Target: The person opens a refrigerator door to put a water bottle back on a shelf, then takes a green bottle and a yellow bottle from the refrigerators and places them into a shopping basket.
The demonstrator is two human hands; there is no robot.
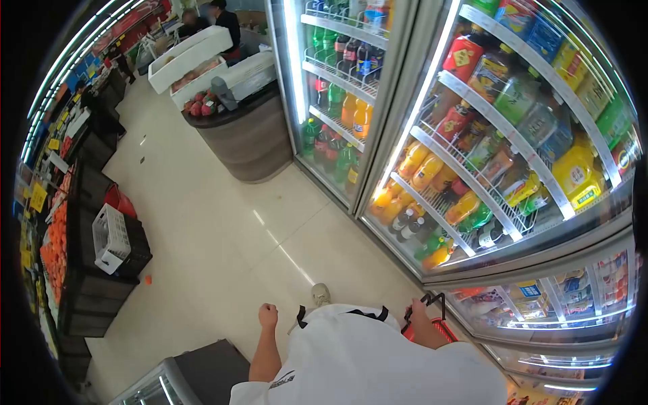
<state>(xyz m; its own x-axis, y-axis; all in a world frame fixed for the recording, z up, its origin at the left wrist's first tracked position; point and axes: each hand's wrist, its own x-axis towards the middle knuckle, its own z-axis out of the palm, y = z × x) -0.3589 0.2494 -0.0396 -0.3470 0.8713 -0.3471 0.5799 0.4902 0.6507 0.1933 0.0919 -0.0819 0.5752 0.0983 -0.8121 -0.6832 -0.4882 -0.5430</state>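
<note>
My left hand [268, 314] hangs in front of my body over the pale floor, its fingers curled into a fist with nothing visible in it. On the other side, my right hand [419, 312] is closed round the black handle of a red shopping basket [442, 329]. My forearm and white shirt hide most of the basket, so its contents do not show. Close to my right hand stands a glass-fronted drinks fridge [422, 278], its shelves full of bottles.
A curved counter [246, 145] with white foam boxes [226, 40] and red fruit [201, 106] stands ahead; two people are behind it. To the left, a white crate [110, 237] sits beside produce stands [101, 297]. A dark-topped display case [212, 371] is at lower left.
</note>
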